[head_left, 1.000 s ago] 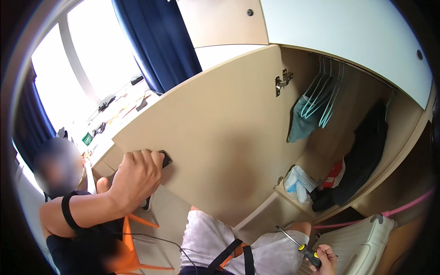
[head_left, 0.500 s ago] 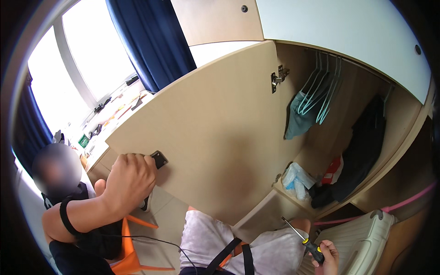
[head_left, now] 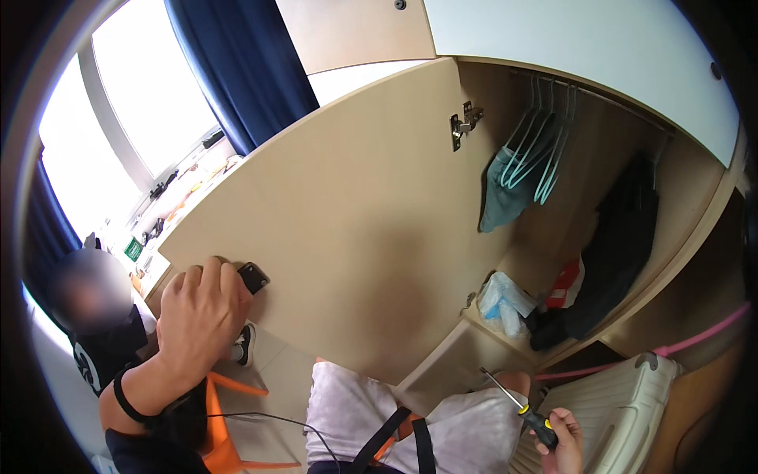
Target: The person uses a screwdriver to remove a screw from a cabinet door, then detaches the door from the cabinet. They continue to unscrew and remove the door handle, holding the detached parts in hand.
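Note:
My left hand grips the free edge of an open beige wardrobe door, fingers curled over it next to a small black handle. A metal hinge sits at the door's upper inner corner. My right hand is low at the bottom right, closed on a screwdriver with a black and yellow grip, its shaft pointing up and left. The screwdriver is away from the door, above my lap in light shorts.
Inside the wardrobe hang teal hangers, a teal garment and dark clothes; bags lie on its floor. A white suitcase stands at right. Another person and an orange chair are at left, under a bright window.
The view has tilted so the door and wardrobe sit higher. My left hand stays on the door edge; my right hand with the screwdriver has sunk lower toward the frame's bottom.

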The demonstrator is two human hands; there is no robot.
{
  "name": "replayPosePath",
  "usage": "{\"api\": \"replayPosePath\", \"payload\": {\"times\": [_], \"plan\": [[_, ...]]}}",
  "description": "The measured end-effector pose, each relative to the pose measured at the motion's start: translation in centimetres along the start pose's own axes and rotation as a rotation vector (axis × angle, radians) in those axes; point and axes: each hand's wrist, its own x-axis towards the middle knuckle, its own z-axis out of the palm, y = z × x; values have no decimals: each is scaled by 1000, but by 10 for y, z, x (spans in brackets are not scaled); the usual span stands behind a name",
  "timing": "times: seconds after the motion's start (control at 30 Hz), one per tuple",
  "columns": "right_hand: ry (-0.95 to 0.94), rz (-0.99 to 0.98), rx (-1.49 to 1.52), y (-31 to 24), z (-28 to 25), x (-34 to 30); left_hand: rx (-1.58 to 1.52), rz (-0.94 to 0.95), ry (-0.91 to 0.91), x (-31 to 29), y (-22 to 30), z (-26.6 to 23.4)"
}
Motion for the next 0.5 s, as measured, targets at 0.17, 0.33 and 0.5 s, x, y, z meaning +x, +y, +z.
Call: {"api": "replayPosePath", "payload": {"times": [0.17,0.33,0.5], "plan": [[-80,116,90,5,10,-5,89,91,-55,-23,-15,-19],[6,142,81,1,19,-14,-1,72,74,-17,-12,-16],[-66,129,281,-25,26,-9,-563,21,56,1,43,-27]]}}
